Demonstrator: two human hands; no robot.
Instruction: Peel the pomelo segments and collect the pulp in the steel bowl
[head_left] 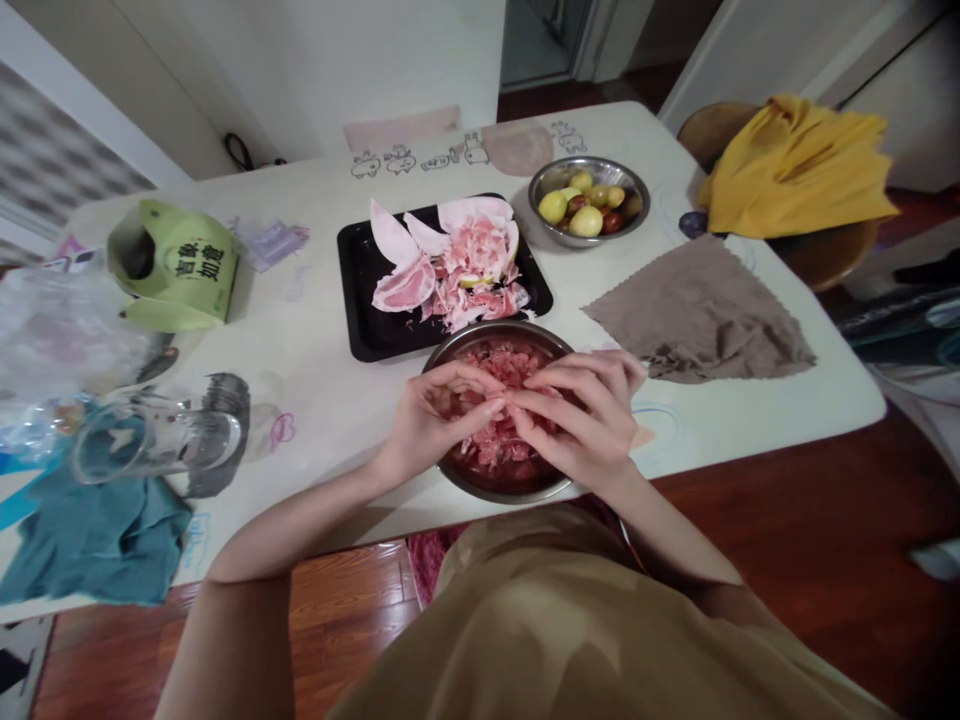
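Observation:
Over a steel bowl [510, 492] of pinkish-red pomelo flesh [499, 445], my two hands meet at the fingertips. My left hand [431, 415] pinches with thumb and forefinger at a small piece of pomelo flesh [504, 394]. From the other side my right hand [589, 415] closes its fingers on the same piece, which the fingertips mostly hide. Just beyond the bowl lies a black tray [360, 325] heaped with thick pomelo rind [405, 285] and torn pink membrane [480, 255].
A second steel bowl [637, 205] holds several round fruits. A grey-brown cloth [712, 310] lies at right, and a yellow cloth [795, 175] drapes a chair. At left are a green carton [180, 265], a glass pitcher [157, 440], plastic bags [67, 330] and a teal cloth [97, 540].

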